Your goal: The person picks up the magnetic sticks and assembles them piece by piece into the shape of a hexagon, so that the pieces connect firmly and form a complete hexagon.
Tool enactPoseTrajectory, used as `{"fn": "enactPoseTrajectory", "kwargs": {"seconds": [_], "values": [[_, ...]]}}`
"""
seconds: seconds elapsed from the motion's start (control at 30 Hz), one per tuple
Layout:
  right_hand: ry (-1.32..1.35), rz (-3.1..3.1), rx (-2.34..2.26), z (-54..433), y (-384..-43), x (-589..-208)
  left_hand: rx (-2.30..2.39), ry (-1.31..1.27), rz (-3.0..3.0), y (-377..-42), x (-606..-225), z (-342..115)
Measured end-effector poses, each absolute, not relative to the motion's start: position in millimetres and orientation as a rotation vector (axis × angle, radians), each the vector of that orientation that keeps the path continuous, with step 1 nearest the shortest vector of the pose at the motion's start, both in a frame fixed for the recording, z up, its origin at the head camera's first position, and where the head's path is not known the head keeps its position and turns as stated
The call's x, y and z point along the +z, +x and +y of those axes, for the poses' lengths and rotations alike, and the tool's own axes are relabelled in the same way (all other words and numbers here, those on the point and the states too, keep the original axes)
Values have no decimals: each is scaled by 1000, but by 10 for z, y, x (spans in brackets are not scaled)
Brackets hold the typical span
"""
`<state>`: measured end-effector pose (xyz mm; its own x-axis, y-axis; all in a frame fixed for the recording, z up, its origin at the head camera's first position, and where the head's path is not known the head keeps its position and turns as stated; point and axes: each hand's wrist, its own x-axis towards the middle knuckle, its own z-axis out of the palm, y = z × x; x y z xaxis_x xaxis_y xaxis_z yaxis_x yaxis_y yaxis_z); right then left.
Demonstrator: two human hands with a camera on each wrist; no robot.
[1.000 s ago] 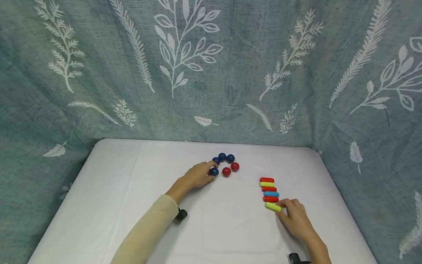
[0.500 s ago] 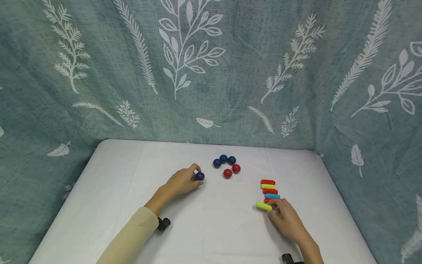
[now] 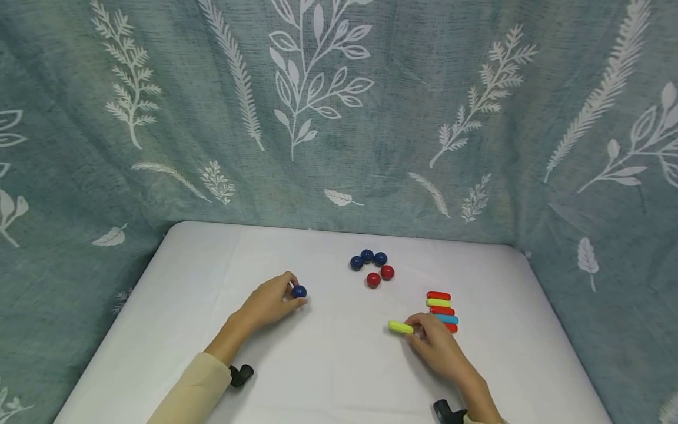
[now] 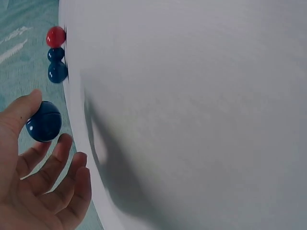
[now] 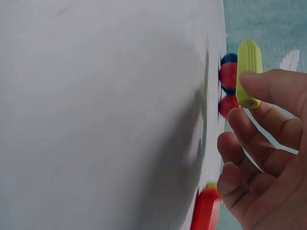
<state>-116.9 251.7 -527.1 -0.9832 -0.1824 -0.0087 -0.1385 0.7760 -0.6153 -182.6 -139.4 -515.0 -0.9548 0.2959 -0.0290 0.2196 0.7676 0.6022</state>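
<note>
My left hand (image 3: 271,300) pinches a glossy dark blue ball (image 4: 44,121) between thumb and index finger, off to the left of the other balls. The left wrist view shows its other fingers loosely bent below the ball. My right hand (image 3: 435,344) pinches one end of a yellow-green ridged stick (image 5: 249,74), its far end pointing left in the head view. This hand overlaps the lower part of a column of short sticks, where a blue stick (image 3: 447,318) and a red stick (image 3: 451,327) are partly covered.
Several balls sit toward the back: blue balls (image 3: 367,256) in an arc, with a red ball (image 3: 373,280) and another red ball (image 3: 387,272) in front. The stick column tops out with a red stick (image 3: 438,295). A patterned green curtain (image 3: 318,194) hangs behind the white table (image 3: 339,377).
My left hand has taken the blue ball out of the cluster and carried it left and nearer. My right hand has drawn the yellow-green stick leftward from the foot of the column.
</note>
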Motion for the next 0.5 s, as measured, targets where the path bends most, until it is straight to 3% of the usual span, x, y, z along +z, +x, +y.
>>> {"fn": "enactPoseTrajectory", "kwargs": {"seconds": [0.5], "values": [[-370, 2806, -1071, 2062, -1518, -5244, 982, 346, 2826, -1803, -5182, -1614]]}}
